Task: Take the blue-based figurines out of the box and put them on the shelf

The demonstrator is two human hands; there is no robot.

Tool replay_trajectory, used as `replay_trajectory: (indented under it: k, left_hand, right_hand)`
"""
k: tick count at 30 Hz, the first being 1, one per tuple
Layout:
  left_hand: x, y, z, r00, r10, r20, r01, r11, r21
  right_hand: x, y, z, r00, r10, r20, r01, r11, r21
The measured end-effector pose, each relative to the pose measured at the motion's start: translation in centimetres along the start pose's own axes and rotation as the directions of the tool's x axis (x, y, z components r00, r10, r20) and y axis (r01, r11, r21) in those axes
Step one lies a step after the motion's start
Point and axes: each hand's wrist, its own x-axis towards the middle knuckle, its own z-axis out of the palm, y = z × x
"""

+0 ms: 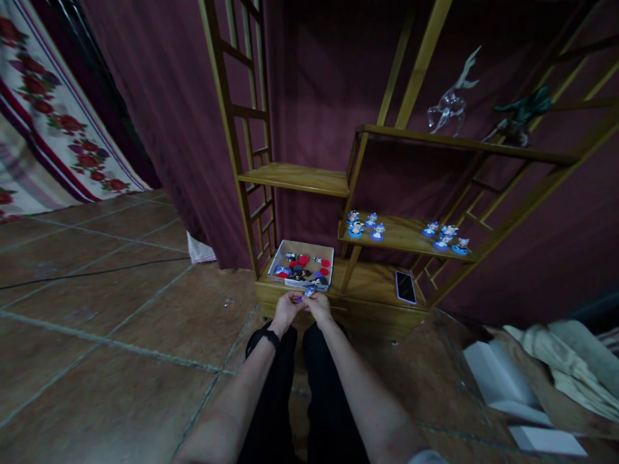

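Observation:
Just in front of a shallow open box (pixel 331 264), my two hands meet around a small purple and white figurine (pixel 309 292). My left hand (pixel 289 307) has its fingers closed at the figurine's lower left side, by its purple base. From the other side my right hand (pixel 318 305) pinches the figurine. Inside the box lie several small figurines (pixel 297 273) in dark, white and purple colours, along with red discs (pixel 324 263). Fine details of the held figurine are too small to make out.
A wooden shelf unit (pixel 294 177) stands ahead. Figurine groups stand on its middle shelf, left (pixel 378 232) and right (pixel 443 241). A phone (pixel 405 287) lies on the lower board. Above are a clear deer ornament (pixel 449 106) and a dark green statue (pixel 525 116). White boxes (pixel 503 380) lie right.

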Motion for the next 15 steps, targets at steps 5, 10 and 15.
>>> replay_trajectory:
  k: [5,10,15]
  left_hand:
    - [-0.3,0.5,0.1,1.000,-0.020,0.005,0.020,1.000,-0.024]
    - [-0.6,1.2,-0.3,0.998,-0.061,0.011,0.062,0.991,-0.119]
    - [-0.7,1.3,-0.5,0.996,-0.089,0.031,0.092,0.985,-0.145]
  right_hand:
    - [0.0,0.1,0.1,1.000,-0.010,-0.008,0.010,1.000,0.021]
    - [0.0,0.1,-0.1,1.000,-0.003,0.013,0.001,0.987,0.159]
    - [0.2,0.4,-0.2,0.999,0.005,-0.037,0.003,0.977,0.215]
